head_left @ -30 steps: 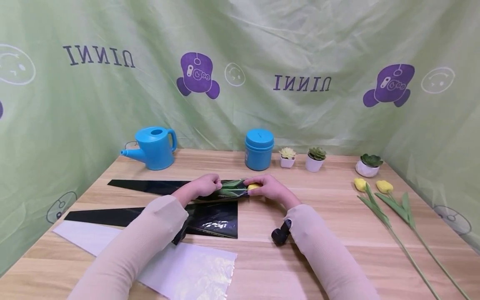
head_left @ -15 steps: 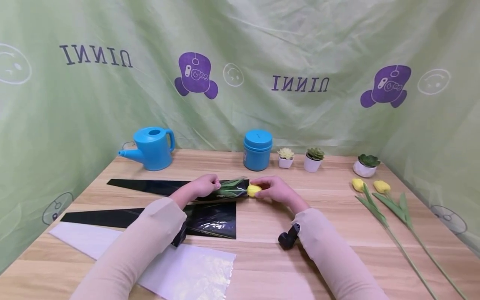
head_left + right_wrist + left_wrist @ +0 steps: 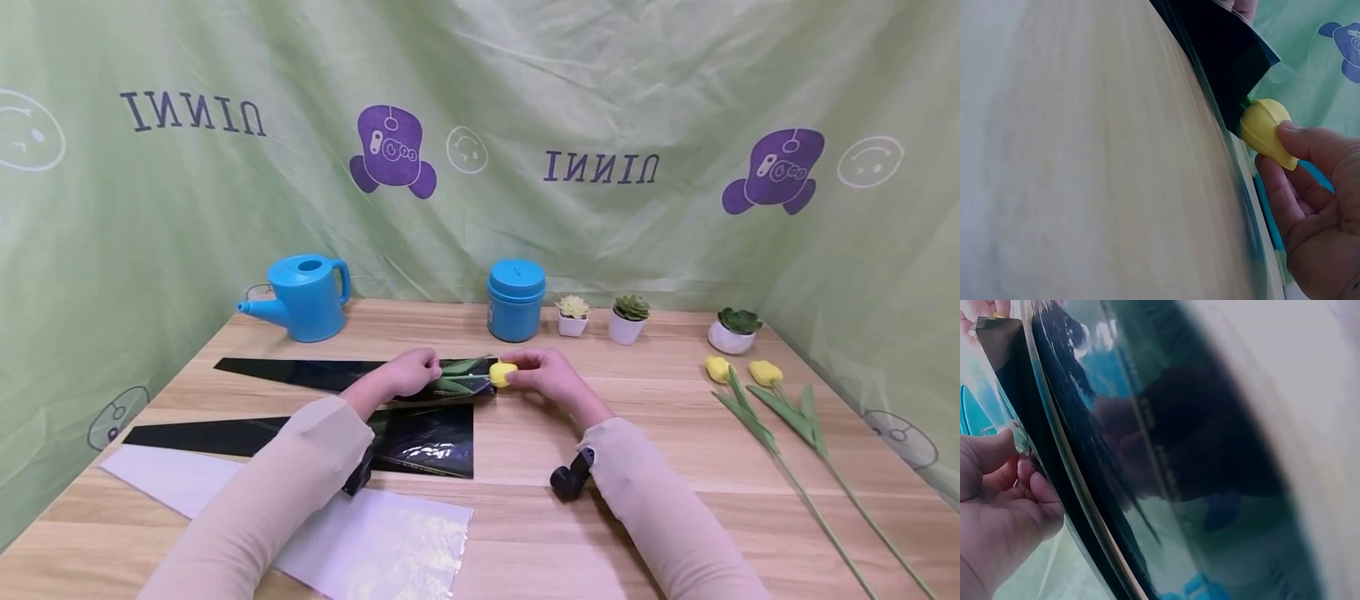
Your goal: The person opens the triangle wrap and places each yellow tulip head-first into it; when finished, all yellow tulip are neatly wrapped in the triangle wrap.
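A yellow tulip [image 3: 501,373] with green leaves lies in a black flower sleeve [image 3: 300,372] with a clear front, its bloom at the sleeve's right end. My right hand [image 3: 551,377] pinches the bloom between thumb and fingers, as the right wrist view shows, with the petals [image 3: 1266,128] just outside the dark edge. My left hand [image 3: 408,372] is at the leaves' lower end. In the left wrist view its thumb and curled fingers [image 3: 1007,462] pinch the edge of the sleeve, and the stem there is hidden.
A second black sleeve [image 3: 427,442] and a white sheet [image 3: 375,533] lie nearer me. Two yellow tulips [image 3: 783,458] [image 3: 825,450] lie at right. Behind stand a blue watering can [image 3: 307,300], a blue lidded canister [image 3: 516,304] and small potted succulents [image 3: 627,321].
My right hand first drew back to the right, uncovering the bloom, then came slightly left again with it. The left hand has stayed at the same spot on the sleeve.
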Demonstrator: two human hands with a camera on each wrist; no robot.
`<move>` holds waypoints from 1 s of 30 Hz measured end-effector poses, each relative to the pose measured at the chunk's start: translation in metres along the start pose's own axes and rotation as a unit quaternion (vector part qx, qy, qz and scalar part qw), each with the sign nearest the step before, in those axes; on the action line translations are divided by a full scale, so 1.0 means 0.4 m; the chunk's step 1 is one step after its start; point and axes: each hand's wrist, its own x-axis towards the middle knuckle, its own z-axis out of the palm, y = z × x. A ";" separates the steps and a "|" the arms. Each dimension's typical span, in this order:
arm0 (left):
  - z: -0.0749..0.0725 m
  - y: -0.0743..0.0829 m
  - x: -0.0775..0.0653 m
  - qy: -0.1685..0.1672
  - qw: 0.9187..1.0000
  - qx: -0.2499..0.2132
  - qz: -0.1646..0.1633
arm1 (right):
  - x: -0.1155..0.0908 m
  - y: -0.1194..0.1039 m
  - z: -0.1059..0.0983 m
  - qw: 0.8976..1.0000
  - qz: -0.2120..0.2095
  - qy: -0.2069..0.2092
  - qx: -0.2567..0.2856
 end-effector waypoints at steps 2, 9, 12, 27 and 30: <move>-0.003 0.003 -0.001 0.000 1.000 0.003 -0.001 | 0.002 -0.002 0.004 1.000 0.000 0.001 0.005; -0.010 0.021 -0.004 0.005 1.000 0.011 -0.005 | 0.012 -0.010 0.029 1.000 0.002 0.005 0.029; -0.009 0.028 -0.007 0.014 1.000 0.022 0.003 | 0.019 -0.009 0.043 0.999 0.006 0.006 0.040; 0.005 0.050 -0.002 0.031 0.999 0.041 0.012 | 0.045 -0.030 0.116 0.999 -0.021 0.028 0.017; 0.002 0.047 -0.001 0.033 0.999 0.043 0.008 | 0.048 -0.034 0.122 0.999 -0.014 0.032 0.017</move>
